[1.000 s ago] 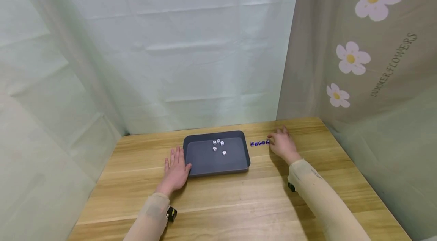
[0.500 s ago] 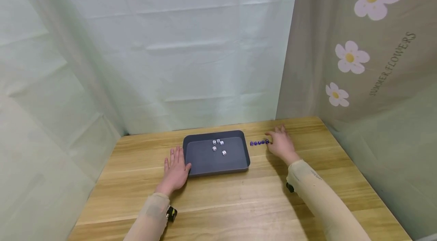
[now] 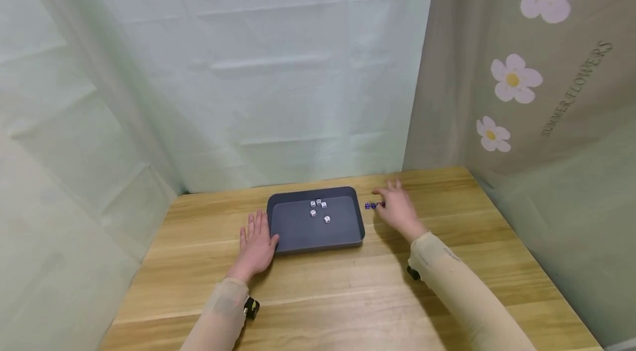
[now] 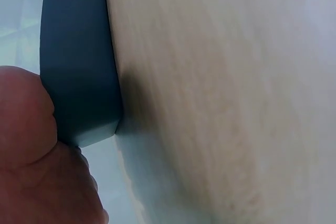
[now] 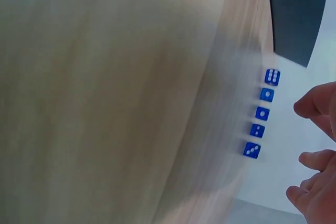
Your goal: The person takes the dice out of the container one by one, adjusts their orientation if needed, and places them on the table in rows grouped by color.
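Observation:
A dark grey tray (image 3: 298,234) stands on the table with several white dice (image 3: 324,205) in it. My left hand (image 3: 257,245) lies along its left side, fingers straight, thumb against the near left corner; the left wrist view has the thumb (image 4: 23,114) touching the tray wall (image 4: 79,51). To the right of the tray runs a row of several blue dice (image 3: 367,206), spaced slightly apart in the right wrist view. Over the right part of this row is my right hand (image 3: 396,208), partly hiding it. Its fingers are loosely bent and hold nothing; the die with three pips (image 5: 252,150) lies at the row's end.
The wooden table (image 3: 338,296) reaches back to a pale hanging sheet (image 3: 298,91). A brown curtain (image 3: 457,64) with printed flowers hangs at the right. Each forearm wears a dark wrist device, such as the left wrist camera (image 3: 252,308).
My right hand has moved left from the right end of the blue dice row and now covers part of it. The left hand and tray stay in place.

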{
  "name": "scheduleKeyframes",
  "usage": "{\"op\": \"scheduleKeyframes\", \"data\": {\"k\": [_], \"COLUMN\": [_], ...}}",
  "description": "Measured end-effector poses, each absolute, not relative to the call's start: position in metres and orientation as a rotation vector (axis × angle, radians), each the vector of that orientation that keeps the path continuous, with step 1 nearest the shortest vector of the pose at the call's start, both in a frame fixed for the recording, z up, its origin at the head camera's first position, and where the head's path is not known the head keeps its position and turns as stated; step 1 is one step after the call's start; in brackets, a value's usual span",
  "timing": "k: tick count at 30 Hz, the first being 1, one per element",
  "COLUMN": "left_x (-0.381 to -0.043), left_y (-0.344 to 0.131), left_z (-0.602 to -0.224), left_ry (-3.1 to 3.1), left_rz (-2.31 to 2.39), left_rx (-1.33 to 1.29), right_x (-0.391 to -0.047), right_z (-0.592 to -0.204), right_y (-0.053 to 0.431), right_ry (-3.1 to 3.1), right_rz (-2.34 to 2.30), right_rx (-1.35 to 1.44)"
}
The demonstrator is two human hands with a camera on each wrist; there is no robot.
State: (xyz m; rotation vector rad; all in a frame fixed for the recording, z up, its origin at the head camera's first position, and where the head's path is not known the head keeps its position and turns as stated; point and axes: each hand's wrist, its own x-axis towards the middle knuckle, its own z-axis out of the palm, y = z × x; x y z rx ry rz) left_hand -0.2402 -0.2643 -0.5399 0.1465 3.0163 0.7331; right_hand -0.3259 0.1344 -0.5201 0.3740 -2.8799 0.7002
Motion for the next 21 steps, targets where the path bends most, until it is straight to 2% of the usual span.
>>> {"op": "scheduleKeyframes", "data": {"k": [21], "left_x": [-0.245], "left_y": [-0.267], "left_z": [-0.547], "left_ry": [3.028], "left_rz": [0.731], "left_rx": [0.176], "right_x": [-0.317], "right_z": [-0.511], "right_y": [0.105], "right_ry": [-2.855], "right_rz": [0.695], "right_rx": [0.498]}}
